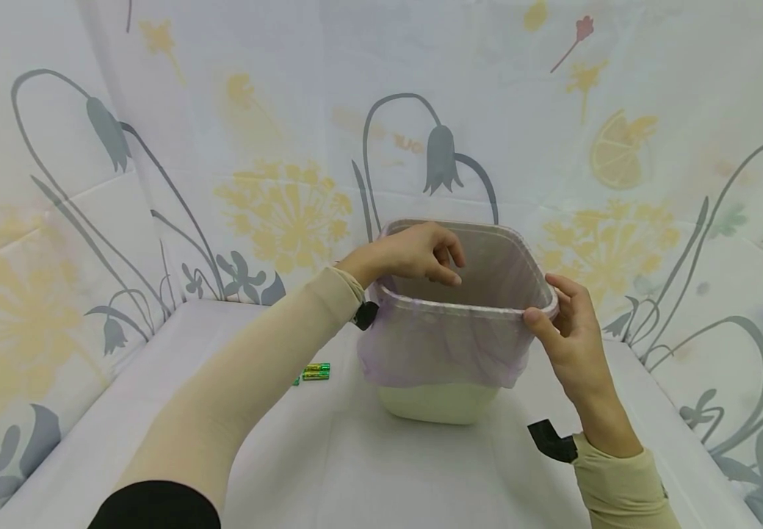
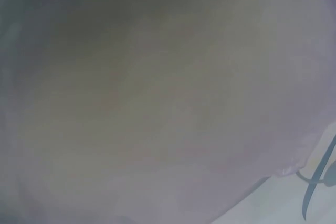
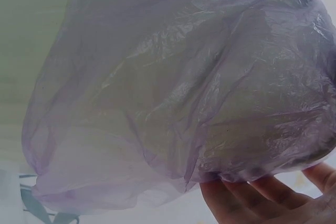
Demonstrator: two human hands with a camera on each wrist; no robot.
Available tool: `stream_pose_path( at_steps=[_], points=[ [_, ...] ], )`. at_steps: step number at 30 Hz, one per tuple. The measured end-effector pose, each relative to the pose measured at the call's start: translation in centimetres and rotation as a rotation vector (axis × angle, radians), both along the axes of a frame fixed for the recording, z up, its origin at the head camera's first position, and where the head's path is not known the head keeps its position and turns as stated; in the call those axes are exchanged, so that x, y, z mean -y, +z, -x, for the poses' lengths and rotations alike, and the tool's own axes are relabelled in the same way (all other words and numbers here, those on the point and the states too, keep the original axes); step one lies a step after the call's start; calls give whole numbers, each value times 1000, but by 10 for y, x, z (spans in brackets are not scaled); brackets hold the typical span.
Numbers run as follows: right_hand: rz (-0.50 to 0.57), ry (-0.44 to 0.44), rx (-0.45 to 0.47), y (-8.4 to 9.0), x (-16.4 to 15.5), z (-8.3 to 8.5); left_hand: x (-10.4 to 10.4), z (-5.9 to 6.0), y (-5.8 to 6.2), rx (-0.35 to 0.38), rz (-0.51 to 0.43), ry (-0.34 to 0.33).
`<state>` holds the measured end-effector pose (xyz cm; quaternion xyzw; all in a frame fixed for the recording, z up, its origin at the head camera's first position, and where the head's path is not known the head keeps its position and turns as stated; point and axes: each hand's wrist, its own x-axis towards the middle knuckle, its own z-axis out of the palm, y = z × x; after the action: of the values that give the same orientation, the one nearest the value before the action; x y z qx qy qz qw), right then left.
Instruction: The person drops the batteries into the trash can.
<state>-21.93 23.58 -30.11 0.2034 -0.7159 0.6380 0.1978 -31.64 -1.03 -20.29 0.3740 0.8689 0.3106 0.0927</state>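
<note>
A pale green trash bin (image 1: 438,402) stands upright on the table, with a thin purple plastic bag (image 1: 447,345) lining it and folded down over the outside. My left hand (image 1: 414,253) hangs over the bin's mouth from the left, fingers loosely bent, nothing visible in them. Its wrist is by the left rim. At the right corner my right hand (image 1: 573,345) holds the bagged rim, thumb on the near side and fingers around the far side. The right wrist view has these fingers (image 3: 262,198) against the wrinkled bag (image 3: 157,87). Blurred bag and bin wall (image 2: 168,98) fill the left wrist view.
Green and gold batteries (image 1: 316,372) lie on the table left of the bin, partly hidden by the left forearm. White cloth covers the table (image 1: 355,470). A curtain (image 1: 288,95) printed with flowers hangs behind and at both sides.
</note>
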Motion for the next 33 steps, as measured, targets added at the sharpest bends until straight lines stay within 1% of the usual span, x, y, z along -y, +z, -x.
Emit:
stream_pose_path(
  at_steps=[5, 8, 10, 12, 15, 18, 20, 24, 27, 30, 33],
  points=[
    [4, -2, 3, -1, -1, 0, 1, -2, 0, -1, -46, -4],
    [12, 5, 2, -2, -1, 0, 6, -7, 2, -31, -81, -15],
    [19, 12, -1, -2, -1, 0, 11, -12, 5, -41, -116, -37],
    [24, 13, -5, -2, -1, 0, 17, -17, 8, -36, -153, -57],
    [34, 13, -10, -1, -1, -1, 30, -25, 13, -6, -207, -68],
    [36, 9, -13, -1, -2, -1, 48, -31, 15, -7, -229, -41],
    [32, 4, -14, -1, -2, -1, 61, -33, 14, -19, -245, -13],
    [22, -5, -9, -1, -4, -2, 90, -36, 7, -16, -280, 57],
    [29, -11, -11, -1, -4, -3, 109, -37, -1, -14, -280, 109],
    [38, -14, -14, 0, -5, -3, 125, -36, -13, -12, -259, 149],
    [39, -14, -10, 1, -5, -4, 137, -35, -31, 11, -238, 164]
  ],
)
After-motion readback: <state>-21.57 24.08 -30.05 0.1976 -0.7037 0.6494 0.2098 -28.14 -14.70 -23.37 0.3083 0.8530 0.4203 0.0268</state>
